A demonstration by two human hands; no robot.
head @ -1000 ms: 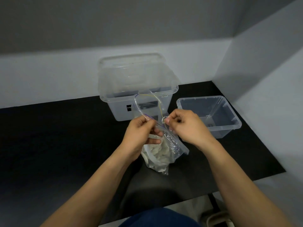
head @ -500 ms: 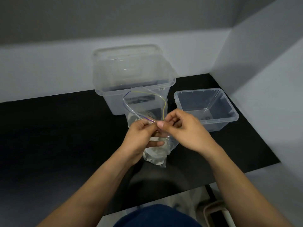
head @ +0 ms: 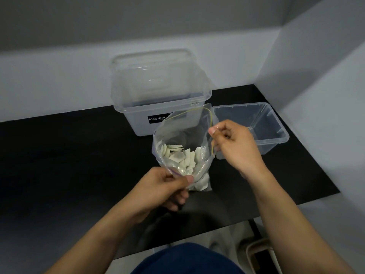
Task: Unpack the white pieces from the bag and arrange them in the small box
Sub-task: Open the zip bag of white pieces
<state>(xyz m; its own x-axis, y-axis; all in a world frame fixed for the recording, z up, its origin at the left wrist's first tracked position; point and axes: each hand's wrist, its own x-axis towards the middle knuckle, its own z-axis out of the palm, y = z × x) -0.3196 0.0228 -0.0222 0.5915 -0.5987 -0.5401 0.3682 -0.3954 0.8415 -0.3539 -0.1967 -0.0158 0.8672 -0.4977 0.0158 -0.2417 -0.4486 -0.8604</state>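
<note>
A clear zip bag [head: 178,133] stands on the black table with its mouth pulled wide. Several white flat pieces [head: 180,157] lie heaped inside it. My left hand [head: 162,189] pinches the near edge of the bag's mouth. My right hand [head: 235,145] pinches the far right edge by the yellow zip strip. The small clear box [head: 274,123] sits to the right of the bag, partly behind my right hand, with nothing visible in it.
A large clear lidded box [head: 160,91] with a black label stands just behind the bag. White walls close in the back and the right side. The black table [head: 69,165] stretches to the left. A chair frame [head: 260,254] shows below the table edge.
My hands have pulled apart, the left toward me and the right to the right. The bag's mouth has gone from nearly closed to wide, showing the white pieces.
</note>
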